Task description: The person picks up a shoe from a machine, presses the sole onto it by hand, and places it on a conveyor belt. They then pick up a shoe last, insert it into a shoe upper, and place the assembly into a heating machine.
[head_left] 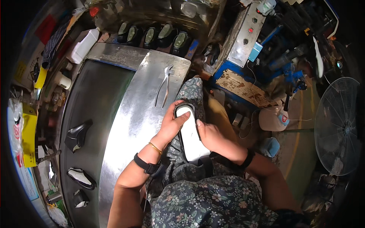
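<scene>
A shoe upper on its last [189, 133] lies sole side up across my lap, its white insole facing me and a dark rim folded round the edge. My left hand [171, 123] grips it at the far end, thumb pressed on the white surface. From the other side my right hand [211, 136] holds the edge, its thumb along the rim; most of its fingers are hidden beneath. Lasting pincers [164, 86] rest on the metal bench top [125, 110] beyond my left hand.
On the dark conveyor belt [95, 114] at left lie a black shoe upper [78, 135] and a white-soled shoe piece [81, 178]. Several black shoes [151, 37] line the back. A control panel [247, 34] stands back right, with a fan [338, 125] at far right.
</scene>
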A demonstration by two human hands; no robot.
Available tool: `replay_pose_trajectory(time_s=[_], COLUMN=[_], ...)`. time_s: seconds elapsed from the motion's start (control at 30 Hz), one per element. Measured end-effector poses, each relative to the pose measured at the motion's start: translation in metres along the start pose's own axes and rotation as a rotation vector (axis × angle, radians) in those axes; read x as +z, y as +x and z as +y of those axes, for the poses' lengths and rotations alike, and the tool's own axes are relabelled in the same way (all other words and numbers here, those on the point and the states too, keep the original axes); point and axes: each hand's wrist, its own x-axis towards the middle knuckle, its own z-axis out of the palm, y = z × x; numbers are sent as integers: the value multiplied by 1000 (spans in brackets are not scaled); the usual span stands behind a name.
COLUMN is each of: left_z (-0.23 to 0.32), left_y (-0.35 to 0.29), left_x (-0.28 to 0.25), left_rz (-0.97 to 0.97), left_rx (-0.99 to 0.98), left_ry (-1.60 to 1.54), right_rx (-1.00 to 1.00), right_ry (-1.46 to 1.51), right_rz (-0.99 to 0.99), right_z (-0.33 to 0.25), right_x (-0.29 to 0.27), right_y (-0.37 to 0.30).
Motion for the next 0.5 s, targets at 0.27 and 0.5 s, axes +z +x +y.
replay_pose_trajectory(time_s=[0.27,0.5], left_z=[-6,9], left_y=[25,17], left_x=[6,11], left_rz=[-3,-10], left_rx=[147,21], left_ry=[381,221], right_rx=[-290,-124], right_ry=[-528,443], right_rz=[167,16], right_z=[-8,13], right_x=[-37,-9], right_y=[4,-39])
